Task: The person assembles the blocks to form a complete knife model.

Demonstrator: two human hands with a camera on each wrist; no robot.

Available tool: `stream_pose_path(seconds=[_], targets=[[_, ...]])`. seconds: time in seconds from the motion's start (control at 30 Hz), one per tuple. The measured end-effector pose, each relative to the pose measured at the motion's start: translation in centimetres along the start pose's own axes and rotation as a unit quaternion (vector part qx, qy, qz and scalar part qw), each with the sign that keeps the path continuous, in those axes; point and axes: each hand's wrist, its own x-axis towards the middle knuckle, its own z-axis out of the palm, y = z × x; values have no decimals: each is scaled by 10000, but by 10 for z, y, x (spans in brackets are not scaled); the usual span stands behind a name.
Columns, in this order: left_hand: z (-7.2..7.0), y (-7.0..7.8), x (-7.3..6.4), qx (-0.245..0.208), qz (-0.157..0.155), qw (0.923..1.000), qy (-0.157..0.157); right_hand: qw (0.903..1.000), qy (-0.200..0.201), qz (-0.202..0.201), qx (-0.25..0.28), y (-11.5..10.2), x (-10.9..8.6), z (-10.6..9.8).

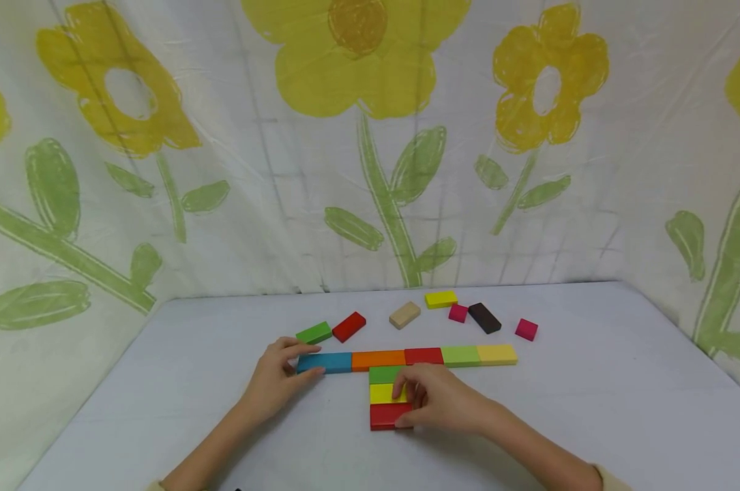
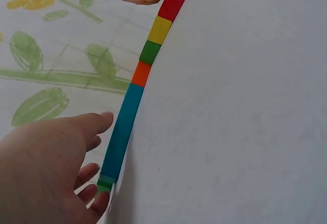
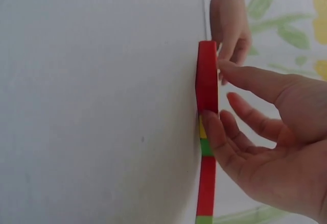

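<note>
Flat coloured blocks lie on a table in a T shape. Its bar runs from a blue block [image 1: 324, 362] through an orange block [image 1: 378, 360], a red block [image 1: 423, 355] and a light green block [image 1: 460, 356] to a pale yellow block [image 1: 497, 354]. The stem holds a green block [image 1: 385, 374], a yellow block [image 1: 382, 393] and a nearest red block [image 1: 387, 417]. My left hand [image 1: 277, 379] straddles the blue block's left end with relaxed fingers. With thumb at its near right corner and curled index finger above, my right hand [image 1: 443, 402] holds the nearest red block.
Loose blocks lie behind the bar: a green one [image 1: 314, 333], a red one [image 1: 349, 326], a wooden one [image 1: 404, 314], a yellow one [image 1: 440, 299], a dark brown one [image 1: 484, 318], and two small pink ones [image 1: 458, 313]. A flower-printed curtain [image 1: 222, 204] hangs behind the table.
</note>
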Motion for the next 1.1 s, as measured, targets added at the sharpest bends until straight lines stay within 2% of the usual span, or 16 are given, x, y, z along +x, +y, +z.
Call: stream_pose_path(seconds=[0.13,0.23,0.33,0.53,0.67,0.8,0.93,1.1], targets=[[4,9,-3,195,326,9991,182,9999,67,-76,-16,-3,-3,-6],[10,18,-6,230,472,9984,191,9998,99,-144,-45,-6,-4,-9],[16,26,-9,197,613,9979,20,9995,101,-282,-51,-3,-3,-11],[30,36,-18,41,1138,9922,-505,9993,112,-344,4,-4,-4,-16],[37,37,-21,-225,1281,9871,-929,9986,88,-516,-5,-36,-15,-24],[41,37,-22,-376,1504,9809,-1171,9976,57,-683,-142,-61,-24,-30],[43,36,-21,-315,1382,9808,-1343,9966,19,-782,-241,-62,-26,-33],[44,35,-20,-190,1080,9809,-1607,9985,40,-508,-186,-67,-28,-38]])
